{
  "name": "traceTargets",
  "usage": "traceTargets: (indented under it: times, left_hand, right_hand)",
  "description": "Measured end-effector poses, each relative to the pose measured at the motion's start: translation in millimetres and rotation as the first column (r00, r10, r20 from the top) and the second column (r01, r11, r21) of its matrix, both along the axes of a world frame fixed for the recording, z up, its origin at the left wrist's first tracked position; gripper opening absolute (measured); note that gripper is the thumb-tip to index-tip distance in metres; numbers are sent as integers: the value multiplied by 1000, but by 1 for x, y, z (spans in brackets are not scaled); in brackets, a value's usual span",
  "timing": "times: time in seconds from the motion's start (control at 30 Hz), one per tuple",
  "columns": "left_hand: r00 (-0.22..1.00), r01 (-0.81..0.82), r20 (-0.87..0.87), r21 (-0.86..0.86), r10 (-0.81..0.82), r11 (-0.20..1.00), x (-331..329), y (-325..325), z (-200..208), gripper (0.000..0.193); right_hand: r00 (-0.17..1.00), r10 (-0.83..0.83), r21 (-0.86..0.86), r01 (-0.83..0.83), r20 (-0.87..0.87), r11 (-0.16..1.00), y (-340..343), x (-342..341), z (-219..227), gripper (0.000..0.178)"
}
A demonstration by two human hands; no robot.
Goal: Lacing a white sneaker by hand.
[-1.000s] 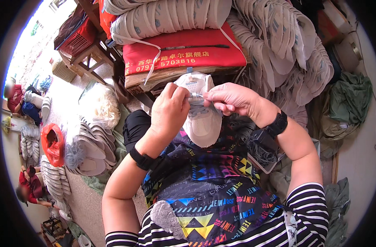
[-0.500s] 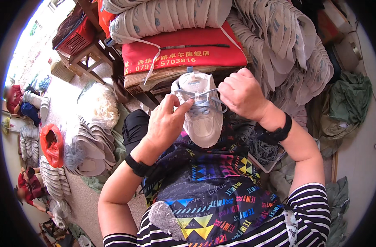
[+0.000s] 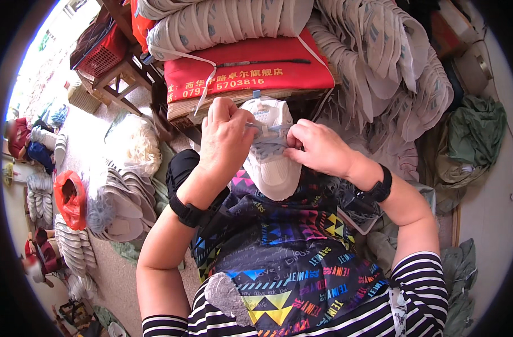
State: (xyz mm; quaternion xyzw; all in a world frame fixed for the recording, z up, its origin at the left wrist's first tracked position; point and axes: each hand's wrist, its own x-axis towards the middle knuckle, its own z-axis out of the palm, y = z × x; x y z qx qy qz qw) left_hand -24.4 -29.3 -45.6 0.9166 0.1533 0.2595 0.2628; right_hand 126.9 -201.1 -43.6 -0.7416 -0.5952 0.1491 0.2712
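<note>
A pale grey-white sneaker upper (image 3: pixel 275 178) stands at the edge of the wooden stand with its toe toward me, its tongue and blue pull tab at the far end. Blue-grey shoelace (image 3: pixel 266 150) crosses its front. On the shoe's left side my left hand (image 3: pixel 225 133) is closed, thumb and forefinger pinching the lace near the upper eyelets. My right hand (image 3: pixel 322 148) is closed at the right side, fingertips pinched on the lace by the eyelet edge. The fingers partly cover the lace ends.
A red cloth (image 3: pixel 245 67) covers the wooden stand, with a thin dark tool (image 3: pixel 262 62) on it. Stacked shoe uppers (image 3: pixel 228 28) lie behind, and more hang at the right (image 3: pixel 380 62). A tray of laces (image 3: pixel 360 216) sits by my right arm. Left are a red bag (image 3: pixel 70 199) and shoe pieces.
My left hand has moved up toward the tongue. My right hand has come down from above the shoe's right side to its eyelet edge; the lace it had stretched outward is drawn in.
</note>
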Motion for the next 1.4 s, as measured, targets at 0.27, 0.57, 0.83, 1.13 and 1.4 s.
traceTargets:
  times: [0.27, 0.57, 0.83, 1.13, 1.4]
  left_hand:
    - [978, -165, 180, 386, 101, 908, -18, 25, 5, 11]
    - [974, -224, 99, 238, 206, 945, -52, 43, 1, 8]
    - [969, -238, 104, 150, 224, 960, -55, 45, -6, 8]
    - [969, -234, 92, 20, 231, 972, -57, 40, -27, 7]
    - [971, -197, 144, 29, 191, 980, -57, 36, -24, 6]
  right_hand:
    - [998, 37, 30, -36, -58, 999, 2, 8, 6, 14]
    - [997, -69, 370, 56, 22, 927, 17, -5, 8, 14]
    - [853, 129, 212, -22, -505, 977, 14, 12, -10, 11]
    - [839, 57, -31, -87, -541, 996, 12, 4, 11, 23]
    - [974, 217, 157, -205, -67, 966, 12, 20, 10, 23]
